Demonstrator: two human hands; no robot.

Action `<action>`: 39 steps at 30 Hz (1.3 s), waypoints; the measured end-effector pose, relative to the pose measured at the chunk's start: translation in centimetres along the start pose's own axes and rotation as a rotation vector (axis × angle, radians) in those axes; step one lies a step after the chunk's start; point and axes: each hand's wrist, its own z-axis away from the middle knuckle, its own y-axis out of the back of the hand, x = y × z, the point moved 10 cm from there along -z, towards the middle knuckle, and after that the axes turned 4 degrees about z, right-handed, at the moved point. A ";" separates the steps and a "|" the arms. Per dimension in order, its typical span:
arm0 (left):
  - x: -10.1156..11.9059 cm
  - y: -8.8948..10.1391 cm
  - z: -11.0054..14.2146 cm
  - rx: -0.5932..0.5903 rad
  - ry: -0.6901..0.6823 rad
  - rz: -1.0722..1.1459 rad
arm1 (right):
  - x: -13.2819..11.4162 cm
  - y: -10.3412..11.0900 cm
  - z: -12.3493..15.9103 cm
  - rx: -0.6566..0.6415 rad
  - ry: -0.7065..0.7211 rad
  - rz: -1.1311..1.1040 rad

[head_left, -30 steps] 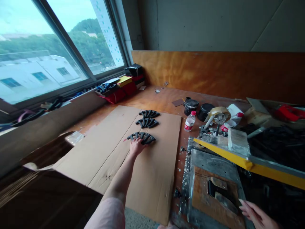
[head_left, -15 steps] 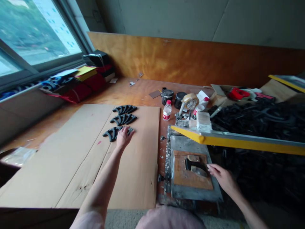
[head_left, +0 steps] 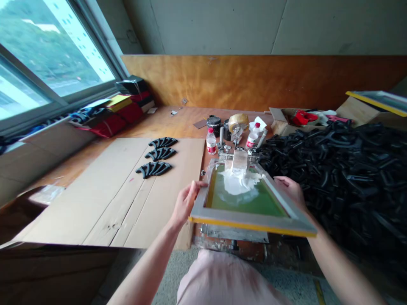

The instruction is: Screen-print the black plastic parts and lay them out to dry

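A screen-printing frame (head_left: 248, 216) with a grey border, a yellow front edge and green mesh hangs tilted in front of me. White ink (head_left: 238, 184) lies on its mesh, under a pale squeegee block (head_left: 240, 161). My left hand (head_left: 187, 201) is closed at the frame's left side, fingertips on the border. At the right side, my right hand (head_left: 291, 189) has its fingers bent against the border; part of it is hidden. Below, the grey base plate (head_left: 237, 233) mostly disappears under the frame. Black curved plastic parts (head_left: 154, 168) lie in three rows on the cardboard (head_left: 104, 190).
A large heap of black plastic parts (head_left: 337, 173) fills the right side. Beyond the frame stand bottles with red caps (head_left: 211, 144), a black ink tub (head_left: 214, 123) and a tape roll (head_left: 238, 123). An open box (head_left: 281, 123) sits at the back right.
My left hand has left the black parts on the cardboard and moved right to the frame. The frame has swung over the base plate, covering it. My right hand has risen to the frame's side.
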 end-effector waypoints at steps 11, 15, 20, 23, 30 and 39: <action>-16.5 0.2 4.5 0.058 0.237 -0.219 | -14.4 -12.9 1.0 -0.239 0.517 0.651; -17.2 0.4 4.5 0.054 0.262 -0.201 | -13.1 -14.6 4.6 -0.391 0.529 0.679; -17.7 0.5 4.7 0.055 0.272 -0.231 | -13.7 -13.8 9.7 -0.578 0.749 0.605; -17.8 0.7 4.6 0.065 0.275 -0.243 | -14.2 -13.5 9.5 -0.636 0.772 0.557; -17.4 0.4 4.8 0.068 0.300 -0.183 | -13.5 -13.8 10.0 -0.454 0.753 0.569; -13.2 -0.2 5.1 0.033 0.339 -0.009 | -16.3 -10.6 0.2 -0.267 0.474 0.544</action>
